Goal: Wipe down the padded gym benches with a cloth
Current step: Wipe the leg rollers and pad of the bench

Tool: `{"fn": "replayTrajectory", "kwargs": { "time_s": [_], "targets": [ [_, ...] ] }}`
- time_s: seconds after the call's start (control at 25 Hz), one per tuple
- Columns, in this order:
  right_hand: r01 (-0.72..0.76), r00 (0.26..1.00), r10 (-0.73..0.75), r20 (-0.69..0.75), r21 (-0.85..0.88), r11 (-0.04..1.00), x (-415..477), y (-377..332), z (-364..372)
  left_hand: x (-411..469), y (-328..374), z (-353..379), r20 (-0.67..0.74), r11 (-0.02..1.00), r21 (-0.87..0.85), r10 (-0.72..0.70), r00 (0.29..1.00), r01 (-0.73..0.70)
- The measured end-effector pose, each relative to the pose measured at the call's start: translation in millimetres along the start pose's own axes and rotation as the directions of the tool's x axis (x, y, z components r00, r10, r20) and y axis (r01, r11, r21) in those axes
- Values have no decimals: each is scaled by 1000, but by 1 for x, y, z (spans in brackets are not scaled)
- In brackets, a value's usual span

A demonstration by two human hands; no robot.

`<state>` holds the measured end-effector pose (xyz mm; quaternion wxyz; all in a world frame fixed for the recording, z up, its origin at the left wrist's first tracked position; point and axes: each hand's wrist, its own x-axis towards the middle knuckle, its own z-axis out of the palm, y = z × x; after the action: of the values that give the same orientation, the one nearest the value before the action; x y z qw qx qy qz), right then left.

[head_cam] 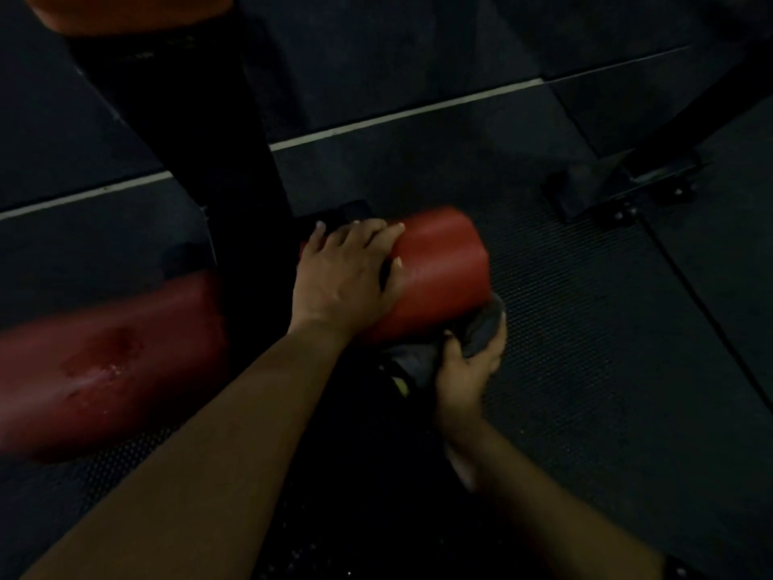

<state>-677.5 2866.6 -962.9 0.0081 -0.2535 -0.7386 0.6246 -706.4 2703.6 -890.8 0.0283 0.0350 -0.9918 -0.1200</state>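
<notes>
Two red padded rollers stick out from a black upright post point(196, 161) of a gym bench. My left hand point(347, 274) lies over the inner end of the right roller point(439, 270), fingers spread across its top. My right hand point(468, 366) grips a dark grey cloth point(485, 324) and presses it against the lower near side of that roller. The left roller point(104, 362) lies at the left, with a worn, shiny patch on its surface. A red seat pad point(125, 10) shows at the top left edge.
Dark rubber floor mats point(585, 370) cover the ground, with a pale seam line point(397, 115) running across. A black metal frame foot with bolts point(619, 194) stands at the right. The scene is dim.
</notes>
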Motion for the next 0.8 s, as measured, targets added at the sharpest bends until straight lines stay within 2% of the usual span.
{"fn": "replayTrajectory", "kwargs": {
  "time_s": [0.04,0.08,0.16,0.2,0.28,0.32,0.4,0.52,0.56,0.6,0.64,0.72,0.8],
  "targets": [
    [-70,997,69,-45,-7,998,-12,-10,11,2,-2,-3,39,1000,-23,17,999,-16],
    [-72,995,70,-73,-19,997,-26,-13,21,4,-4,-6,67,999,-41,37,997,-34],
    [87,994,-91,-57,-67,994,-63,-9,32,7,-13,-9,120,995,-85,67,991,-57],
    [170,985,-171,5,-87,982,-83,-4,34,7,-19,-9,136,993,-100,81,987,-67],
    [242,937,-204,283,-107,964,-119,8,35,6,-24,-9,143,989,-97,123,982,-110],
    [295,871,-211,443,-129,947,-135,14,32,6,-24,-10,152,987,-94,142,978,-129],
    [509,723,-302,622,-183,841,-137,20,13,7,-26,-9,209,983,-134,151,966,-125],
    [777,610,-569,552,-275,566,-87,1,-14,4,-37,-14,268,971,-140,225,937,-194],
    [868,496,-680,540,-329,372,-71,-10,-17,-3,-46,-17,262,964,-88,267,927,-252],
    [918,334,-754,565,-376,125,-57,-16,-21,-13,-56,-20,232,951,-22,304,924,-307],
    [917,198,-748,634,-390,-88,-46,-21,-20,-26,-66,-24,182,945,49,311,933,-324],
    [900,39,-680,733,-321,-295,-36,-32,-10,-57,-85,-33,30,958,146,244,969,-245],
    [849,-203,-555,806,-137,-510,-33,-41,-2,-94,-102,-44,-211,993,114,47,976,-23]
  ]
}}
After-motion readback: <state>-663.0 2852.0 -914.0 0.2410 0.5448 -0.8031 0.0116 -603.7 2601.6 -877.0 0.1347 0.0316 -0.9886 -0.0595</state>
